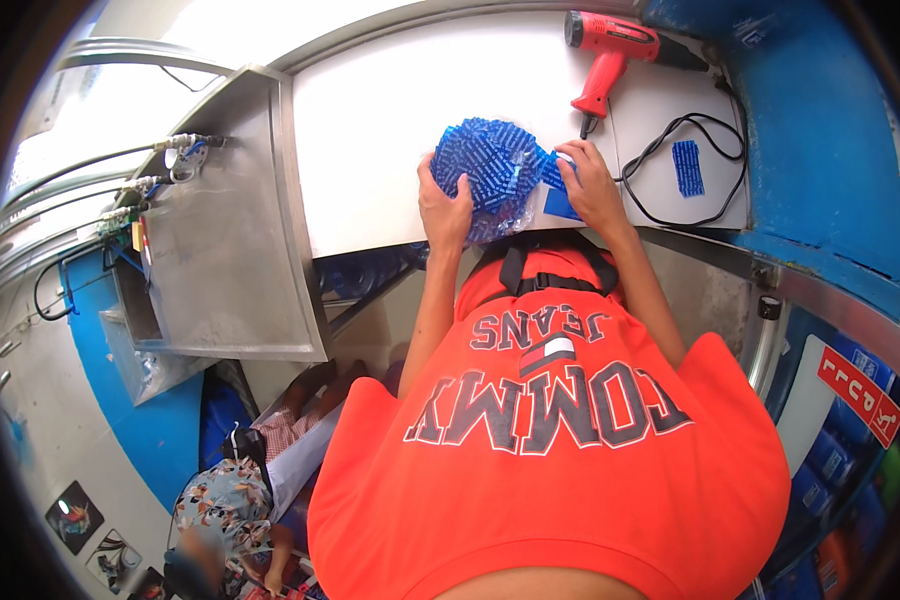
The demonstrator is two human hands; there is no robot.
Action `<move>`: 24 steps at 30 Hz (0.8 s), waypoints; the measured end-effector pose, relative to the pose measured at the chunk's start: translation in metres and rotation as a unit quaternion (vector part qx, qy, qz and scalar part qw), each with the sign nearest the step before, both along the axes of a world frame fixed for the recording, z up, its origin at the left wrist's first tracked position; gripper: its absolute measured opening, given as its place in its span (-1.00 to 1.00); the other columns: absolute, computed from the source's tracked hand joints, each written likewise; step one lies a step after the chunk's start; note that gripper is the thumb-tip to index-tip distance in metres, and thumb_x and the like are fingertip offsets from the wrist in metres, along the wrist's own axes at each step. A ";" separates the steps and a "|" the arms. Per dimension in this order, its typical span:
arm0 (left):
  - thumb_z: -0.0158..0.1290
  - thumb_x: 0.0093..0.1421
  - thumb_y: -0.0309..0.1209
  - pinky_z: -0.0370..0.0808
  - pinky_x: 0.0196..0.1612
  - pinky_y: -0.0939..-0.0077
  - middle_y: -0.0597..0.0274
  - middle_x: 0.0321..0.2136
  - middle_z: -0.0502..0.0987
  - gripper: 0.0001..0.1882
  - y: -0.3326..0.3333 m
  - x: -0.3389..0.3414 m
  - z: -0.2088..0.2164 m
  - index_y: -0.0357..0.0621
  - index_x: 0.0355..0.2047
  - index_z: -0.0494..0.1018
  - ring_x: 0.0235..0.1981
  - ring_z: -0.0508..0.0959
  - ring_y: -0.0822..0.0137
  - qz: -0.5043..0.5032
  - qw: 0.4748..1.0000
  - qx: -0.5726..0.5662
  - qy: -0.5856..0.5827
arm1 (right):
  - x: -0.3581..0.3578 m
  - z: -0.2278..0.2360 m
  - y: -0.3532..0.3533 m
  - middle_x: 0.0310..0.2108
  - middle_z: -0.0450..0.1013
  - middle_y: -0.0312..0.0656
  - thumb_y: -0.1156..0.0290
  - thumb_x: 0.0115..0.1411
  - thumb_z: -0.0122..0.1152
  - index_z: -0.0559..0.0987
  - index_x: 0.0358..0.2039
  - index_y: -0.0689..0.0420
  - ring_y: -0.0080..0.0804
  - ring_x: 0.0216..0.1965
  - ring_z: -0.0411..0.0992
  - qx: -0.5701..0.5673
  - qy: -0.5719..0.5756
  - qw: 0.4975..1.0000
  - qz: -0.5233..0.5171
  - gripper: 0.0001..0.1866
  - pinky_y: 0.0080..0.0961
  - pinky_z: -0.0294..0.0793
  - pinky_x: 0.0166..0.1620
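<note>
Blue printed plastic film covers a rounded bundle resting at the near edge of the white worktop. Left hand lies against the bundle's left side, fingers spread and curled onto the film. Right hand rests just beside the bundle's right side, fingers pressed flat on a loose blue film piece, gripping nothing. Beyond the right hand lies a red heat gun, its black cord looping over the worktop near a small blue label strip. A steel tray stands to the left.
</note>
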State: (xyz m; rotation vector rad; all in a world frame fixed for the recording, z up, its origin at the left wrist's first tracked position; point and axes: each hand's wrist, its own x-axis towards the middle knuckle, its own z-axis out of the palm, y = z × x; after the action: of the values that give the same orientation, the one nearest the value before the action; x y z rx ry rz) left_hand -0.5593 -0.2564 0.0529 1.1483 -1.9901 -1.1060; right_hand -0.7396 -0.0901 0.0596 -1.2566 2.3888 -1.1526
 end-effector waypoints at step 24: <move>0.19 0.27 -0.41 0.39 0.18 0.29 0.08 0.03 0.55 -0.57 0.009 -0.037 0.059 -0.25 0.12 0.44 0.11 0.50 0.21 -0.252 0.958 0.038 0.133 | -0.012 0.060 -0.017 -0.39 0.52 -0.02 0.48 0.14 0.34 0.51 -0.29 0.26 -0.08 -0.30 0.52 0.030 -0.121 0.991 0.038 -0.81 -0.25 0.44 -0.11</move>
State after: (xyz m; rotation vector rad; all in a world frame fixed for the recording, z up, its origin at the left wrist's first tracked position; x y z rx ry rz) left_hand -0.5961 -0.2474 0.1117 0.4907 -2.0862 -1.5082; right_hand -0.7515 -0.1075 0.1201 -1.1094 2.1632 -1.1319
